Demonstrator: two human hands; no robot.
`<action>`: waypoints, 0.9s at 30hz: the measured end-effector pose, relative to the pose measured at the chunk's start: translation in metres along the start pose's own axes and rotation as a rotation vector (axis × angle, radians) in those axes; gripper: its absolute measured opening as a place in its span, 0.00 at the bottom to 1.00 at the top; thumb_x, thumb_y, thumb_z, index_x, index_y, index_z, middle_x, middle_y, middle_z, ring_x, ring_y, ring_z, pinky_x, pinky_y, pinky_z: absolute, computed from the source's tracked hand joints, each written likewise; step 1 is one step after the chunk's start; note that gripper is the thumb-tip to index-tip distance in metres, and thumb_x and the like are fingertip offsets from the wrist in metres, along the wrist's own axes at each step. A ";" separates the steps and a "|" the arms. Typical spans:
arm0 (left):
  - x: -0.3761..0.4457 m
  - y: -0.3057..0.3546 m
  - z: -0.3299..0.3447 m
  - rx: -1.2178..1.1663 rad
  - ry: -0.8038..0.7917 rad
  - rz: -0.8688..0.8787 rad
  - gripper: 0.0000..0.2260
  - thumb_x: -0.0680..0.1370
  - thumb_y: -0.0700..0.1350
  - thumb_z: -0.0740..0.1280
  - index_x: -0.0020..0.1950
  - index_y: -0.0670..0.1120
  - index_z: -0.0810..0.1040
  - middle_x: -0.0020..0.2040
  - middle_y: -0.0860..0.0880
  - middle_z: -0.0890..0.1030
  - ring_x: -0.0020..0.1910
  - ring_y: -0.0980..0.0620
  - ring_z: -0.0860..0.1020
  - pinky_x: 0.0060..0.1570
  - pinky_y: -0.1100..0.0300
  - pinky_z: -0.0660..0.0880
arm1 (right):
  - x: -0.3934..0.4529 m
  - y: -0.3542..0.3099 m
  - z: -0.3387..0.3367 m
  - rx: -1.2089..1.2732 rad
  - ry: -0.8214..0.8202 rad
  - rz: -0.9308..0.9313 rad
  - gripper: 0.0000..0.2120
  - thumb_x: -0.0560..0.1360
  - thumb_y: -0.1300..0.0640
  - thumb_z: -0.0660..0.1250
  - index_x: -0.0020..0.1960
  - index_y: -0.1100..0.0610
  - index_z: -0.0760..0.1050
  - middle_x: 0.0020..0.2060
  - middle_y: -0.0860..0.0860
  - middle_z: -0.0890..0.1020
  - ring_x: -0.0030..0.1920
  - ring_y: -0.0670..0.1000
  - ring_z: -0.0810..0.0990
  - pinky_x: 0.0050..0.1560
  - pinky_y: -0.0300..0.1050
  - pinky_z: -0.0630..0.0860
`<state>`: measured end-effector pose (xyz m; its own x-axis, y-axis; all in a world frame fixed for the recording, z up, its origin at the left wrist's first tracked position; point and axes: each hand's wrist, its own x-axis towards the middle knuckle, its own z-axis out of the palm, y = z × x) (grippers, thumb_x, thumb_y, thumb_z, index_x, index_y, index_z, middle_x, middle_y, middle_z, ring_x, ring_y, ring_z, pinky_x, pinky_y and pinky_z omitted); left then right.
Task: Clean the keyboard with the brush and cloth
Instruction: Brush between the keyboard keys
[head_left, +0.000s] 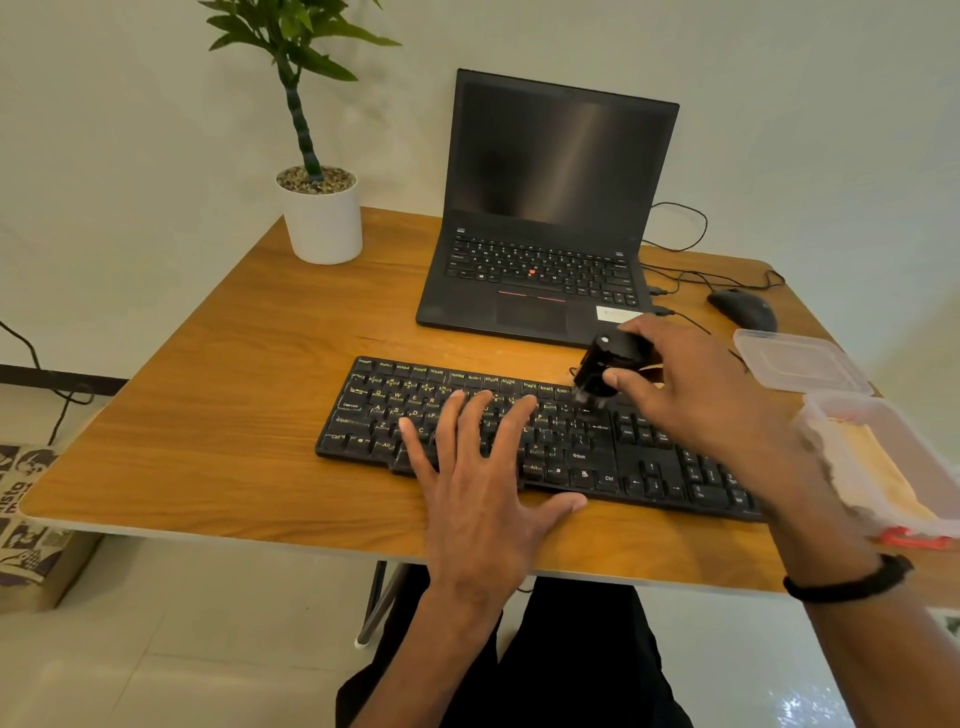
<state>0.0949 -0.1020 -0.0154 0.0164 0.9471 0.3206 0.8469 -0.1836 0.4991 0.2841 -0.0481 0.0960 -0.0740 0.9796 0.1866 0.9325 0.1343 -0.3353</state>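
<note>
Wood-grain table (218, 415) with pale edging carries everything here. Off its left edge there's a patterned bag or cushion (26, 525), cut off by the frame, so hard to say which. At the back left corner sits a white pot with a green plant (319, 208), leaves clipped at the top. Next over, an open black laptop (540, 218) with a dark screen. In front of it lies the black keyboard (374, 415), flat on the table, its right end hidden under the forearm. The left hand (478, 467) rests on the middle keys, fingers straight and spread, thumb off the near edge. The right hand (701, 395) grips a small black brush (605, 366) over the keys near Enter; the bristle tip is motion-blurred, so I can't tell if it's touching. Behind that, a black mouse (743, 309) with its cable. At the far right, a clear lid (800, 361) and a clear plastic container (883, 462) with something yellowish inside, maybe the cloth, too blurry and cropped to tell.
</note>
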 end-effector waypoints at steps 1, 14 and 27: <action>0.000 0.000 0.000 0.000 -0.004 0.000 0.48 0.62 0.78 0.70 0.78 0.64 0.59 0.78 0.49 0.64 0.82 0.46 0.53 0.77 0.34 0.35 | 0.000 -0.003 0.004 0.003 0.016 -0.004 0.19 0.78 0.52 0.72 0.68 0.52 0.74 0.51 0.45 0.77 0.51 0.45 0.73 0.42 0.30 0.66; 0.000 0.001 0.000 -0.024 0.011 0.001 0.57 0.61 0.77 0.71 0.82 0.63 0.47 0.79 0.50 0.65 0.82 0.47 0.54 0.77 0.32 0.37 | 0.007 -0.011 0.022 0.233 -0.004 -0.052 0.17 0.78 0.49 0.71 0.64 0.51 0.75 0.49 0.41 0.79 0.51 0.45 0.79 0.47 0.36 0.78; -0.001 0.001 -0.001 -0.031 0.036 0.009 0.61 0.60 0.77 0.72 0.81 0.65 0.36 0.79 0.50 0.64 0.82 0.46 0.55 0.77 0.32 0.37 | 0.017 -0.021 0.034 0.179 0.069 -0.068 0.18 0.78 0.47 0.72 0.65 0.53 0.76 0.52 0.47 0.81 0.51 0.46 0.79 0.46 0.31 0.72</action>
<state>0.0954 -0.1037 -0.0144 0.0039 0.9353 0.3538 0.8298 -0.2005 0.5209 0.2514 -0.0293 0.0747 -0.1045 0.9556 0.2756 0.8481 0.2304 -0.4772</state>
